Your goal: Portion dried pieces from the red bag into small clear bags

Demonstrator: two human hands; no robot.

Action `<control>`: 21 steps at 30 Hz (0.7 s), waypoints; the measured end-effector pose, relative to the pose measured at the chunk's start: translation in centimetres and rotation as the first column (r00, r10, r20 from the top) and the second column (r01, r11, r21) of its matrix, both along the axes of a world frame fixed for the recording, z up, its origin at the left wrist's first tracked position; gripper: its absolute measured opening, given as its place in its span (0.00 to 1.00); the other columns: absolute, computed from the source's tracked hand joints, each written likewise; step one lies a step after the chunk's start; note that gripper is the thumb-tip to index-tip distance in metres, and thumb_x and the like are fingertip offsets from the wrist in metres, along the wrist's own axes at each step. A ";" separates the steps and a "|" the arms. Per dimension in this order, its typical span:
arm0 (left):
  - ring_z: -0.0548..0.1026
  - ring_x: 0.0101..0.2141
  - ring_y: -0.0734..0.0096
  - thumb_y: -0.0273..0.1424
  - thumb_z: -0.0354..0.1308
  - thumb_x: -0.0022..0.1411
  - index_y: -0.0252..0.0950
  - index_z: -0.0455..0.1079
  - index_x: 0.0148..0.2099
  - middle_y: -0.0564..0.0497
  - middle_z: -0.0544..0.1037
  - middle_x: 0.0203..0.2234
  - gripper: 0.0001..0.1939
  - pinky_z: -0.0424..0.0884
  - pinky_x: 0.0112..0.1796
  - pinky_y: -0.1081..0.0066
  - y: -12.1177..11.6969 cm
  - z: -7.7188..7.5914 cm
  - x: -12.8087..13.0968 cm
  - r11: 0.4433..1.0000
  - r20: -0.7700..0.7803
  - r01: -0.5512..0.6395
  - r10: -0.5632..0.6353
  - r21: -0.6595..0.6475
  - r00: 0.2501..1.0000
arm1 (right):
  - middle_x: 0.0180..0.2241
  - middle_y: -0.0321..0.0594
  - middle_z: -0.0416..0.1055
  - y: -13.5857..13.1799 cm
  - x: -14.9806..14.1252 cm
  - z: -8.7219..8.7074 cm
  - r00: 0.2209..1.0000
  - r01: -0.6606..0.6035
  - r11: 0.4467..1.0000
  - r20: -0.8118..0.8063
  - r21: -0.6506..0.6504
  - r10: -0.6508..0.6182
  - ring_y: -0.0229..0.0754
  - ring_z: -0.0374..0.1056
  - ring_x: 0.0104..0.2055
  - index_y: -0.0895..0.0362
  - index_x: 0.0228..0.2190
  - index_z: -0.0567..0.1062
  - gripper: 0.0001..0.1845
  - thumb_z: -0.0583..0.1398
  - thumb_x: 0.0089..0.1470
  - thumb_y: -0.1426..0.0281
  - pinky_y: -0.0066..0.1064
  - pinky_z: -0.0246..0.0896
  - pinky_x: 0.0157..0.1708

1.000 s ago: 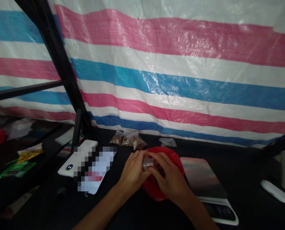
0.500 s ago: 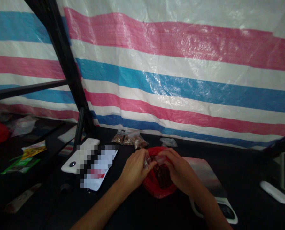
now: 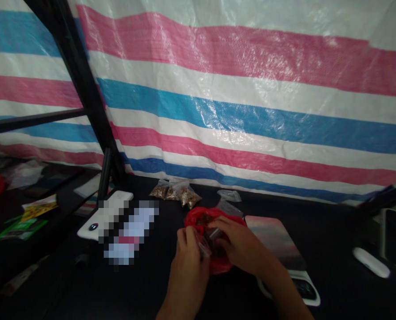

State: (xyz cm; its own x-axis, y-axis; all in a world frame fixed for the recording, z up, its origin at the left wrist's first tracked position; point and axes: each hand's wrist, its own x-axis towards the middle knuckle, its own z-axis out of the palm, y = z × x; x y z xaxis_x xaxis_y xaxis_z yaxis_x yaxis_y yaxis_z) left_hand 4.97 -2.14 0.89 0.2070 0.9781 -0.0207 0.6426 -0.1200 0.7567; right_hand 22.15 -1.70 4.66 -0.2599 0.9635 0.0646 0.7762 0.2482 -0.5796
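Observation:
A red plastic bag (image 3: 198, 218) of dark brown bits lies on the black table (image 3: 144, 289) in front of me. My left hand (image 3: 188, 254) is closed, pinching a small clear plastic bag (image 3: 203, 245) at the red bag's left edge. My right hand (image 3: 238, 247) rests over the red bag with its fingers curled onto the same clear bag. Just behind the red bag, small clear bags filled with brown bits (image 3: 176, 194) lie in a group, and empty clear bags (image 3: 229, 196) lie to their right.
A digital scale (image 3: 278, 240) sits right of my hands. A white phone-like device (image 3: 98, 218) and a blurred card lie left. A black frame post (image 3: 85, 98) stands at the left before a striped tarp wall (image 3: 251, 111). Coloured packets (image 3: 28, 218) lie far left, a white oblong object (image 3: 371, 262) far right.
The view dropped and shifted slightly. My left hand drew back toward me along the red bag's left edge with the clear bag, and my right hand stayed over the red bag.

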 end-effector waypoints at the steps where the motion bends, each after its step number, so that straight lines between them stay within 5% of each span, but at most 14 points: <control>1: 0.74 0.43 0.58 0.17 0.49 0.60 0.38 0.62 0.43 0.43 0.69 0.44 0.13 0.70 0.40 0.64 0.6 -0.2 -0.1 0.999 0.068 0.003 -0.007 0.049 0.998 | 0.50 0.40 0.75 -0.1 -0.2 0.1 1.000 0.013 1.000 0.014 -0.011 -0.012 0.45 0.70 0.52 0.52 0.46 0.77 0.24 0.56 0.51 0.83 0.34 0.61 0.54; 6: 0.71 0.33 0.65 0.17 0.50 0.57 0.39 0.62 0.37 0.52 0.70 0.32 0.11 0.68 0.36 0.68 4.0 0.6 -0.7 0.972 0.334 0.055 -0.131 0.228 0.933 | 0.49 0.41 0.72 -0.2 -0.5 0.0 0.987 0.122 0.991 0.114 -0.047 -0.116 0.44 0.72 0.47 0.53 0.45 0.75 0.19 0.58 0.54 0.80 0.32 0.63 0.47; 10: 0.66 0.29 0.69 0.19 0.49 0.59 0.40 0.58 0.33 0.55 0.66 0.28 0.09 0.63 0.31 0.71 6.6 1.6 -0.9 0.923 0.344 0.088 -0.226 0.374 0.911 | 0.54 0.43 0.70 -0.1 0.1 -0.4 0.953 0.225 0.974 0.215 -0.028 -0.214 0.46 0.73 0.48 0.52 0.50 0.73 0.18 0.59 0.59 0.76 0.34 0.63 0.44; 14: 0.68 0.33 0.68 0.18 0.50 0.54 0.41 0.57 0.34 0.54 0.67 0.32 0.11 0.64 0.36 0.69 8.2 0.6 -0.9 0.852 0.319 0.079 -0.278 0.518 0.906 | 0.53 0.41 0.72 0.2 0.4 -0.6 0.911 0.286 0.958 0.304 0.014 -0.277 0.46 0.74 0.45 0.50 0.49 0.74 0.14 0.60 0.61 0.70 0.33 0.63 0.39; 17: 0.71 0.38 0.65 0.19 0.51 0.54 0.40 0.60 0.41 0.51 0.70 0.36 0.13 0.67 0.40 0.66 8.5 -0.8 -1.0 0.914 0.394 -0.026 -0.149 0.404 0.907 | 0.52 0.40 0.74 0.3 0.2 -0.6 0.879 0.320 0.947 0.363 0.031 -0.309 0.47 0.75 0.44 0.50 0.49 0.73 0.14 0.61 0.61 0.69 0.34 0.63 0.37; 21: 0.70 0.29 0.67 0.21 0.52 0.55 0.40 0.59 0.39 0.56 0.68 0.28 0.11 0.64 0.33 0.69 8.2 -2.1 -1.5 0.994 0.389 -0.008 -0.037 0.113 0.921 | 0.54 0.41 0.73 0.4 0.0 -0.7 0.852 0.343 0.939 0.416 0.018 -0.319 0.49 0.76 0.45 0.50 0.52 0.73 0.17 0.60 0.60 0.70 0.35 0.65 0.38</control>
State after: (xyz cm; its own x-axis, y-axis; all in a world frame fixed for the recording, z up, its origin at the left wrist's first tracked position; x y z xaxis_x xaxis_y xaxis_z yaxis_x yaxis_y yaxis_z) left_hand 3.47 6.05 -1.20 0.1907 0.9664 0.1722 0.2971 -0.2241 0.9282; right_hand 22.15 -1.27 3.99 0.0835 0.9960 -0.0316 0.9758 -0.0882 -0.1999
